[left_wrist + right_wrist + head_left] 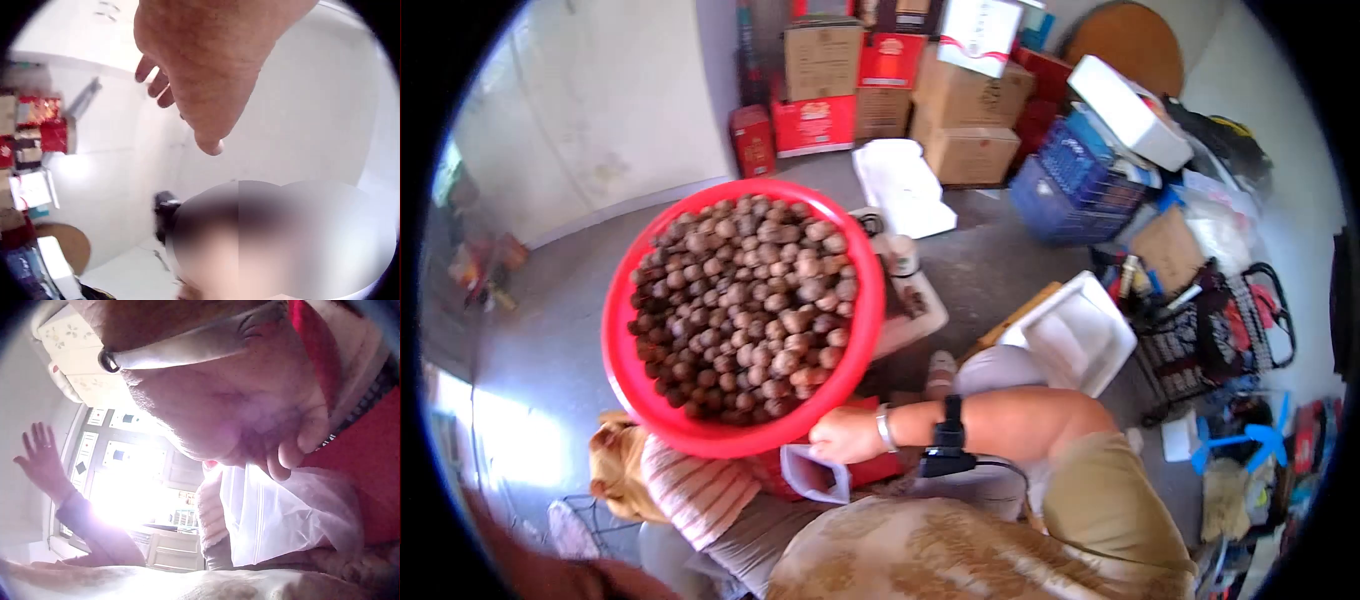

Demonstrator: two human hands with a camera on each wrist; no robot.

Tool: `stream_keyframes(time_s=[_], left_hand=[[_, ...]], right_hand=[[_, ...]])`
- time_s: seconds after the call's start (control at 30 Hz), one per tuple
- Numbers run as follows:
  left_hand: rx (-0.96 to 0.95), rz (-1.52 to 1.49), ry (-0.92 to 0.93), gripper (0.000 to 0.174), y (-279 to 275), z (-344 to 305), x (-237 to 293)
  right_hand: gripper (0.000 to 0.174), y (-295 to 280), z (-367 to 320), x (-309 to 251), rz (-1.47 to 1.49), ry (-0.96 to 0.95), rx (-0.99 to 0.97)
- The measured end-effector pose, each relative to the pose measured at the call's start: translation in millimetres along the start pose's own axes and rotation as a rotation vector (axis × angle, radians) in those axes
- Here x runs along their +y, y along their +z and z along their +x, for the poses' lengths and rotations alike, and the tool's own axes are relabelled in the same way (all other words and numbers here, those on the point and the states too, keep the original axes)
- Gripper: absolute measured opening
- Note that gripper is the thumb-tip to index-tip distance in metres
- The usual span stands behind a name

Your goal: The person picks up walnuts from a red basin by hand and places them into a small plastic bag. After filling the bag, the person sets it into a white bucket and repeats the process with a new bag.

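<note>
A red plastic basin [622, 330] full of walnuts [745, 300] sits before the person, close to the lap. At its near rim, my right hand [847, 434] pinches the edge of a clear zip bag [815, 474] with curled fingers. The right wrist view shows the bag [281, 515] hanging below those fingers, its mouth partly spread. My left hand [203, 69] is raised in the air, away from the basin. Seen from the right wrist, this left hand [45, 462] has its fingers spread and nothing in it.
Cardboard boxes [970, 155] and red cartons stand stacked along the back wall. Blue crates [1075, 185] are at the back right. A white foam tray [1085, 325] lies on the floor beside the right knee, near a black wheeled cart [1200, 350].
</note>
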State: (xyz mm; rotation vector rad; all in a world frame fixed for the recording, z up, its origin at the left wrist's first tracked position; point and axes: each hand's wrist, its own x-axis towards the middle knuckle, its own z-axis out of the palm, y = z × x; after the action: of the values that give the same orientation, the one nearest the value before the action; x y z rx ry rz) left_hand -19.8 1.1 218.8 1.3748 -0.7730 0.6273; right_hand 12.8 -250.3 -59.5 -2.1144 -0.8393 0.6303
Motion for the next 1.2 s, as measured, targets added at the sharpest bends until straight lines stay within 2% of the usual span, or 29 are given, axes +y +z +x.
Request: stream_keyframes(time_s=[0.07,0.13,0.2,0.37,0.5,0.63,0.83,0.93,1.2], left_hand=[[-0.043,-0.065,0.091,0.039,10,-1,5],[-0.061,-0.111,0.114,0.039,18,-3,3],[-0.061,-0.144,0.125,0.039,23,-4,1],[-0.059,-0.165,0.132,0.039,27,-7,-4],[-0.064,-0.172,0.127,0.039,27,-10,-7],[-0.068,-0.179,0.126,0.039,27,-9,-10],[-0.065,-0.173,0.139,0.039,25,-12,-12],[-0.064,-0.174,0.138,0.039,24,-13,-13],[-0.048,-0.139,0.142,0.038,15,-18,-15]], right_hand=[[0.036,-3,0,-5,-0.026,0.109,-0.062],[0.034,2,1,-2,-0.038,0.122,-0.040],[0.031,2,1,-3,-0.029,0.002,0.018],[0.033,-4,0,-12,0.006,0.154,-0.075],[0.031,-3,0,-10,-0.064,0.099,-0.071],[0.025,-2,-3,-8,0.008,0.076,0.005],[0.025,-13,-6,-26,-0.037,0.149,-0.015],[0.024,-1,-4,-15,0.038,0.120,0.001],[0.026,-4,-7,-16,-0.033,0.123,-0.002]])
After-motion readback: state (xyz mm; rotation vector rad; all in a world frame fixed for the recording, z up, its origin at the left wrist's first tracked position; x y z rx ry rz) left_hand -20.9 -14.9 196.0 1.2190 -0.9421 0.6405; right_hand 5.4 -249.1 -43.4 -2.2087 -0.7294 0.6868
